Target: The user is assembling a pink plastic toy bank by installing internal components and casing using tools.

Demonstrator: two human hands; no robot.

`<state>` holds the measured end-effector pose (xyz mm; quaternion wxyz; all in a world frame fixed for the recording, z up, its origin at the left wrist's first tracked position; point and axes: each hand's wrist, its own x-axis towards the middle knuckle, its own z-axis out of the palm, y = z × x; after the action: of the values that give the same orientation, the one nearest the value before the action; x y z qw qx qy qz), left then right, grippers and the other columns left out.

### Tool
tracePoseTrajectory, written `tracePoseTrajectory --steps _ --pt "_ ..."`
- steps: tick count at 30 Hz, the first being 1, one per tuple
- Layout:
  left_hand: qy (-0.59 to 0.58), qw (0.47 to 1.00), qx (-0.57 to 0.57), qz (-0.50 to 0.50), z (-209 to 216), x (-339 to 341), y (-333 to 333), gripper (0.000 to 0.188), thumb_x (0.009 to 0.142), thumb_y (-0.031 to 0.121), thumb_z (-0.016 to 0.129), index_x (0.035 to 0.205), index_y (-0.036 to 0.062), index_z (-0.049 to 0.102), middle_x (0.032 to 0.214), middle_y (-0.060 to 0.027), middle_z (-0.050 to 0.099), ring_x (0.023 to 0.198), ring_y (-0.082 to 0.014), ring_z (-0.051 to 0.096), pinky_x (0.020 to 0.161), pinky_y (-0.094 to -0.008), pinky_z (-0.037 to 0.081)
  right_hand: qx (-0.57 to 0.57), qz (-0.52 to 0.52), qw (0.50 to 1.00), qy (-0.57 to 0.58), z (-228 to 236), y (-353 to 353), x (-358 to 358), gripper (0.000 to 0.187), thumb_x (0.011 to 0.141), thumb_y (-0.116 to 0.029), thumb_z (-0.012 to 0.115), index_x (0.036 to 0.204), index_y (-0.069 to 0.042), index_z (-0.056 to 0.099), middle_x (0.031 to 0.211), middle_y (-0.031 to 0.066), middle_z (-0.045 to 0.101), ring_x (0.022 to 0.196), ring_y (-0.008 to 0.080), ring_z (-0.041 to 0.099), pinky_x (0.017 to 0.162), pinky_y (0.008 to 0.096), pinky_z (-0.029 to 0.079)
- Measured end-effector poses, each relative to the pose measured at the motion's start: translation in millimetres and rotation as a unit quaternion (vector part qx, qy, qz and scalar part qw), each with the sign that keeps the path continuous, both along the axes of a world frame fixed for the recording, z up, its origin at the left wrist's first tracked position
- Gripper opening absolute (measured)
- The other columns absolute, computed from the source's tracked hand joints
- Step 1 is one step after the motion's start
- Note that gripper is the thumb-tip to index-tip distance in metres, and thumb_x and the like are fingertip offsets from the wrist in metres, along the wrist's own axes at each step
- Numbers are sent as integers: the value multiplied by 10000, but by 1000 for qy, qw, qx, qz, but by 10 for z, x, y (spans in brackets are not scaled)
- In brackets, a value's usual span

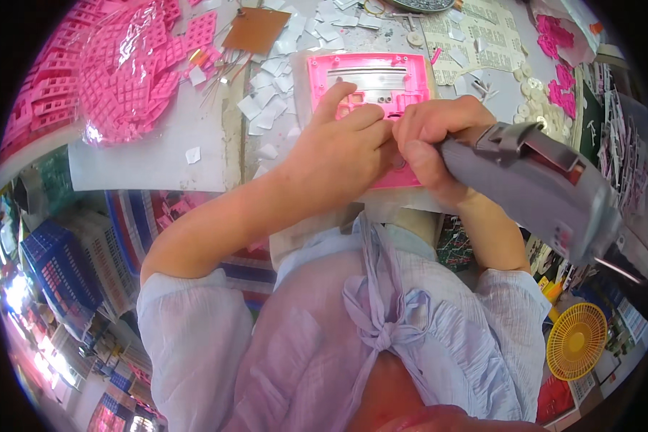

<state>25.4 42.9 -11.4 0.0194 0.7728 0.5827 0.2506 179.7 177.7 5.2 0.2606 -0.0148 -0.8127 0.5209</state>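
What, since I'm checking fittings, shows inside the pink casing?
A silvery striped panel shows toward the far edge of the pink casing. The left hand and right hand cover much of the near half; anything beneath is hidden.

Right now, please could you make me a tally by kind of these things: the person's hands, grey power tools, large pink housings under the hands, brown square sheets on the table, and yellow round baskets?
Hands: left hand and right hand, 2
Grey power tool: 1
Large pink housing: 1
Brown square sheet: 1
Yellow round basket: 1
Total: 6
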Motion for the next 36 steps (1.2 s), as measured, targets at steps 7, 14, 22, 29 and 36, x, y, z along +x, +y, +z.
tracePoseTrajectory --steps 7,14,22,29,36 --pt "-178 983 13 46 162 -405 -11 166 805 71 627 932 102 730 981 -65 703 1048 -248 629 995 -461 414 -318 45 940 118 95 63 -202 344 898 -157 683 1160 25 557 683 39 577 547 123 532 508 273 430" --pt "-310 923 51 220 4 -560 -379 195 781 -5 625 949 45 710 939 -104 704 925 -323 643 836 -419 488 -350 92 924 124 86 -438 -319 350 870 -88 688 1164 9 524 690 15 545 591 99 511 553 267 426" --pt "-164 986 2 43 113 -211 -572 303 701 73 802 975 100 674 919 -51 668 915 -257 631 857 -406 440 -376 82 919 82 119 -529 -286 304 850 -45 682 1119 4 547 755 17 567 657 83 533 600 263 452" --pt "-229 972 38 37 102 -105 -467 158 768 54 786 900 78 704 817 -23 674 774 -216 641 829 -384 454 -388 87 904 158 482 -436 -297 347 899 -124 686 1151 -10 477 644 17 511 557 109 489 555 301 447" --pt "-328 942 -13 66 157 -6 -399 121 802 21 746 919 48 733 798 -84 692 724 -261 636 746 -354 481 -318 89 928 169 670 -257 -196 333 961 -271 656 1206 -134 477 560 -70 472 475 86 433 491 293 359"
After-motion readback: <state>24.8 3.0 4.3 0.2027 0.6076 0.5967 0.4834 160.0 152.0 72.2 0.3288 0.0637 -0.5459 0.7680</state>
